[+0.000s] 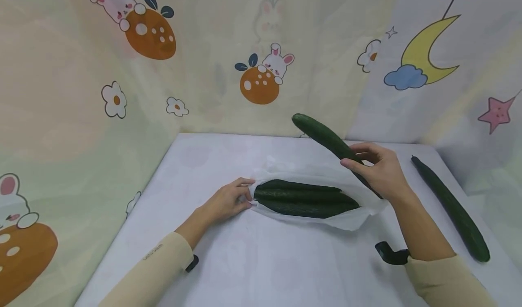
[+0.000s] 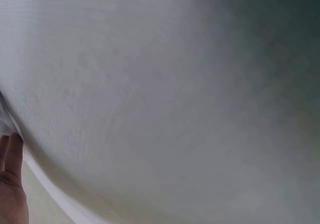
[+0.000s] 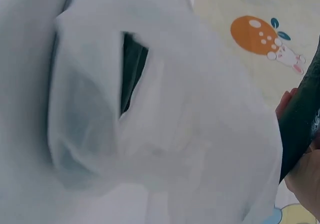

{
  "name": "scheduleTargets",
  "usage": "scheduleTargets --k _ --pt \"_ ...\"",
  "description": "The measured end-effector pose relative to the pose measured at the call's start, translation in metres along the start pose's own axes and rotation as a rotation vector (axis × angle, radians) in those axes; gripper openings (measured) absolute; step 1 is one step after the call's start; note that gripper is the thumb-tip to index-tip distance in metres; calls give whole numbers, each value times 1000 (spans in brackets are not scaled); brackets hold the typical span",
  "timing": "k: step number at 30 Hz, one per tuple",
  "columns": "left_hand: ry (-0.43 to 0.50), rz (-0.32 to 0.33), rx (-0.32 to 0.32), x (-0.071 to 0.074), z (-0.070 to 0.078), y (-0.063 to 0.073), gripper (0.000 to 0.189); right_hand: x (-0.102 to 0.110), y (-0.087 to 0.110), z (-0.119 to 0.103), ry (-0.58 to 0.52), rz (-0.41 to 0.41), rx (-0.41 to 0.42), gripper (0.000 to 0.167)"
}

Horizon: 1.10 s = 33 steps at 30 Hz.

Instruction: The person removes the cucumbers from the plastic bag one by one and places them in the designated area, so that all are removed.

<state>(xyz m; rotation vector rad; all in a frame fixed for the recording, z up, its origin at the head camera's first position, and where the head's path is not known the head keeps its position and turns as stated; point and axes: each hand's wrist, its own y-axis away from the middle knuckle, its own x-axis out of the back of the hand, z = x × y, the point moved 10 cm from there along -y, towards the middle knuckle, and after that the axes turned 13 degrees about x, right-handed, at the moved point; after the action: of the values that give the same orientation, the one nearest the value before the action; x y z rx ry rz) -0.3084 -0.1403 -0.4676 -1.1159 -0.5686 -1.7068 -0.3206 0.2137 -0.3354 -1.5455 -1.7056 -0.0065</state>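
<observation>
A thin white plastic bag (image 1: 346,221) lies on the table, with cucumbers (image 1: 302,199) showing side by side through its opening. At the bag's left end my left hand (image 1: 228,200) pinches the edge between thumb and fingers; the left wrist view catches only part of that hand (image 2: 12,184) at its left border. My right hand (image 1: 381,168) grips another cucumber (image 1: 326,137), slanted above the bag's right side, its far tip raised up and to the left. The right wrist view shows this cucumber (image 3: 300,119) beside the bag (image 3: 200,119). The held cucumber's lower end reaches the bag's right edge.
One more cucumber (image 1: 452,209) lies along the right side of the white table (image 1: 261,270). Behind the table hangs a printed cloth (image 1: 212,35) with rabbits, flowers and a moon. Black straps (image 1: 391,253) stick out near both sleeves.
</observation>
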Motion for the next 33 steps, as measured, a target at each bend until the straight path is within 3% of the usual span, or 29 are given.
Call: scheduleTargets --k 5,10,21,26,33 --pt "-2 -16 13 0 -1 -3 13 19 6 7 -23 95 32 46" --pt "-9 -27 24 -1 -3 -5 12 37 4 6 -76 248 34 45" --pt "-13 -20 12 -2 -1 -6 12 78 -7 -9 -480 664 127 48" --pt "-9 -17 17 -1 -1 -6 13 95 -8 -8 -573 818 191 48" --pt "-9 -32 22 -2 0 -7 12 126 7 -11 -595 1096 215 54"
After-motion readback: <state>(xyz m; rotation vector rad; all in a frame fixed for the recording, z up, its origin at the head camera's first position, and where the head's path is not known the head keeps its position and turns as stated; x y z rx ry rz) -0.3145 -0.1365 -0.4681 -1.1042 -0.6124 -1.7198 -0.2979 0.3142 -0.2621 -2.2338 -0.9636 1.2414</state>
